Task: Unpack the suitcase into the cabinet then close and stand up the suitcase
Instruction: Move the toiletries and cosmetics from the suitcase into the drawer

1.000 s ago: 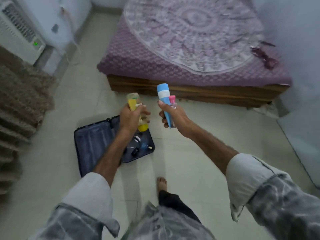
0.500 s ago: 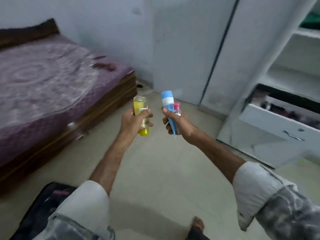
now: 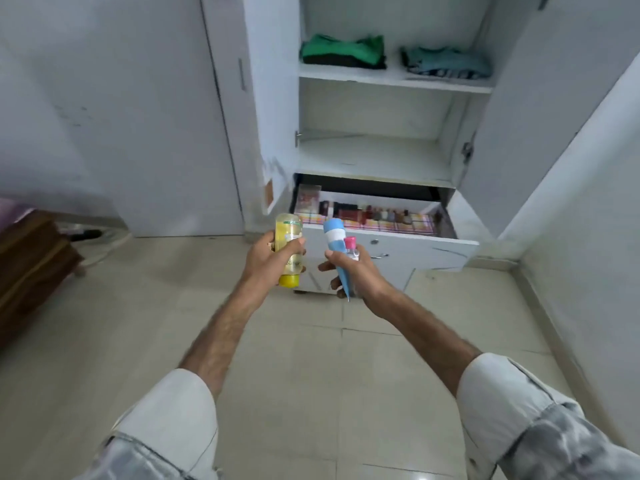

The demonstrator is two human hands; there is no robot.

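cabinet [image 3: 388,157] drawer [image 3: 408,252] is open; before it, one yellow bottle [image 3: 290,251], label unreadable, is gripped by the left hand [image 3: 270,263]; one blue tube [image 3: 337,252] and one pink-capped bottle [image 3: 351,249] are gripped by the right hand [image 3: 356,275].

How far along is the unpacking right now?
Done: folded clothes sit on the cabinet shelf. In hand: left hand grips a yellow bottle; right hand holds a blue tube and pink-capped bottle near the open drawer. Left: stowing these, closing the unseen suitcase.
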